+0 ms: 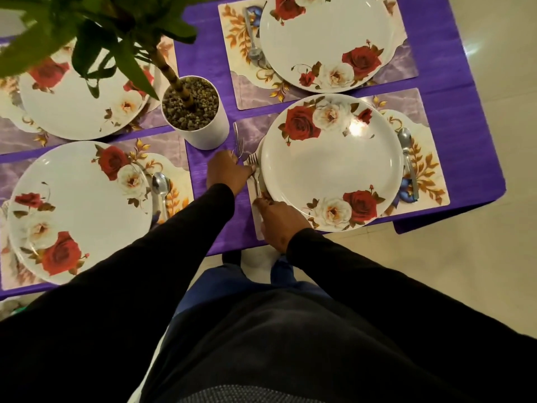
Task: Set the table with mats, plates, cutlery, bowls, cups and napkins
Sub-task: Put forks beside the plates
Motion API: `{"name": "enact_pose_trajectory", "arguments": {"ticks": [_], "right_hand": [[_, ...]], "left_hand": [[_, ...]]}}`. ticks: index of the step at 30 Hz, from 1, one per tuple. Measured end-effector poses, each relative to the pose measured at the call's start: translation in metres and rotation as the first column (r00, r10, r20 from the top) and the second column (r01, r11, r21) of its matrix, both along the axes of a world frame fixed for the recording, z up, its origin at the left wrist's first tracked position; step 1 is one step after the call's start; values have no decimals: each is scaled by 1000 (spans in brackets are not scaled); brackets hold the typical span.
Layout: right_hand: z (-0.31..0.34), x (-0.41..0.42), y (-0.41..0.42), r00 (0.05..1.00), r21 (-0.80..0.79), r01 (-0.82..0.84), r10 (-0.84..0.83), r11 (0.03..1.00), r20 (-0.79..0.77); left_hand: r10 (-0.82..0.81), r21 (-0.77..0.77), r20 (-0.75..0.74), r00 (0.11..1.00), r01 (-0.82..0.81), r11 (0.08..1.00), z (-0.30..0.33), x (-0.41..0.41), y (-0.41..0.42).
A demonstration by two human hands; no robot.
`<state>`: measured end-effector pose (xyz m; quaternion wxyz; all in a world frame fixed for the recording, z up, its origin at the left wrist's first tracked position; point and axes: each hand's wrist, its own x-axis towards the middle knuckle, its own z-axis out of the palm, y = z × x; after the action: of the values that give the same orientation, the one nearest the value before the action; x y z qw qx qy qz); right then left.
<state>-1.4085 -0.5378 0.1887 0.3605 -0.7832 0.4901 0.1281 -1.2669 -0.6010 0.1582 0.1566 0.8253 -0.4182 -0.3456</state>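
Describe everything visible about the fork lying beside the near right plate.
The fork is slim, shiny metal, lying flat on the placemat along the left rim of the near right plate, tines pointing away from the person. The right hand covers its handle end with its fingertips; the left hand touches it near the neck while holding further forks. Its handle tip is hidden.

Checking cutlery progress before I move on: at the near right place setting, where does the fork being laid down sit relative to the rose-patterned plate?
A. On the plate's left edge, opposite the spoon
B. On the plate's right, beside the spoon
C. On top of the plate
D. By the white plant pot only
A: the silver metal fork lies along the left rim of the round white rose-patterned plate, while the silver spoon lies on its right.
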Motion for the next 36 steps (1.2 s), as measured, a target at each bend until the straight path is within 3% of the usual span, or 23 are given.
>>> {"name": "enact_pose_trajectory", "arguments": {"ticks": [8,14,19,25,30,36], "right_hand": [[-1,3,5,1000,-10,-6,6,1000,15],[0,3,3,991,29,128,-127,991,-44],[1,4,1,990,36,134,-132,990,-52],[11,-3,-11,959,-10,278,-277,960,57],[20,-14,-23,862,98,411,-422,906,280],[25,-28,-33,646,324,584,-668,745,369]], "left_hand": [[-9,10,-6,1000,9,1000,-2,4,0],[-7,22,-10,1000,8,1000,0,4,0],[-2,28,-13,1000,2,1000,4,3,1],[118,-16,-79,990,-120,993,17,-8,7],[291,-55,-259,921,-315,948,36,-42,14],[443,-14,-468,765,-508,861,54,-83,12]]}}
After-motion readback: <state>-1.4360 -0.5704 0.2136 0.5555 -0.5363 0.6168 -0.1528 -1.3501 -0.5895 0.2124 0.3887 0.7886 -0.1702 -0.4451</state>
